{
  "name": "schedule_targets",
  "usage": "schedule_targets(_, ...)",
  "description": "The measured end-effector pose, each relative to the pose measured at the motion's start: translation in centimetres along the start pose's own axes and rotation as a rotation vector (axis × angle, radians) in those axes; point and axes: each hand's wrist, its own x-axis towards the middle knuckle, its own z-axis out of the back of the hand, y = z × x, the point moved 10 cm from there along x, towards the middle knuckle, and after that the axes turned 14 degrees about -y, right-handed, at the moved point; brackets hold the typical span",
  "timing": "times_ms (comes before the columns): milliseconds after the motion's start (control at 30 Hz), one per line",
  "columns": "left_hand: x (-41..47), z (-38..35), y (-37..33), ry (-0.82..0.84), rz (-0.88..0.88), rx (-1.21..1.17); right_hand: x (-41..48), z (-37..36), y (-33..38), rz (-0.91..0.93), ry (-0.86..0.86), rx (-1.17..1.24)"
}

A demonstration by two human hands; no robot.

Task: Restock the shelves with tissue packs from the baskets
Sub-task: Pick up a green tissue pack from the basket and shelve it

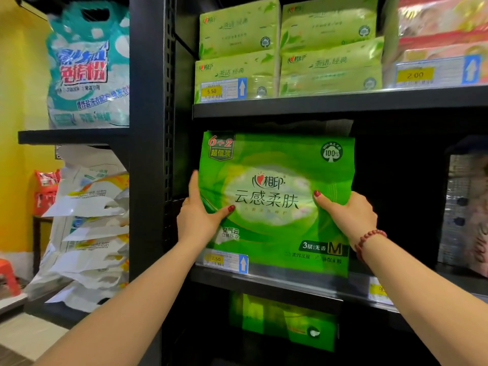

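The green tissue multipack (274, 196) stands upright between my fingers (195, 187), left hand (200, 217) and right hand (348, 215) each clamped on a side, at the front lip of the middle shelf (264, 282); I'd push it back squarely, keeping it level.

Big green plastic tissue pack (277, 202): bright grn, white oval centre, dk lettering, red "6+2" badge
Flat pale-green tissue packs (287, 48): yellow-grn w/ leaf print, red logo
Black metal shelf rack (148, 128): matte blk
Shelf price tags (224, 89): white, yellow patch, blue end w/ white arrow
Plastic detergent bag (88, 67): teal & white, blue + red lettering
Painted wall (15, 101): yellow
Bead bracelet (369, 236): red
Fingernails (231, 208): dk red
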Motion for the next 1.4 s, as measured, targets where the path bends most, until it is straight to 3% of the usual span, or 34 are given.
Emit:
schedule_targets(133, 0.3, -2.3, -0.4, 0.134, 0.030, 0.087, 0.9, -0.4, -0.6, -0.049, 0.008, -0.077)
schedule_targets(300, 1.7, -2.4, 0.3, 0.160, 0.017, 0.182, 1.8, -0.6, -0.2, -0.102, 0.076, -0.005)
schedule_targets(533, 1.4, -2.1, 0.1, 0.141, -0.072, 0.237, 0.5, 0.4, -0.2, 0.062, 0.006, -0.212)
schedule_targets(700, 1.3, -2.0, 0.0, 0.139, -0.114, 0.287, -2.0, -1.7, -2.3, -0.119, 0.150, 0.239)
schedule_targets(1167, 0.1, -1.9, 0.4, 0.110, -0.129, 0.255, -3.2, -0.1, -2.2, -0.026, 0.040, 0.038)
schedule_targets(1300, -0.9, -1.7, 0.3, 0.097, -0.168, 0.174, -3.5, 1.6, -0.2, 0.159, -0.102, -0.094)
schedule_targets(1400, -1.9, -1.2, -1.1, 0.012, -0.380, 0.119, -5.4, 2.5, 3.1, 0.464, -0.237, -0.268)
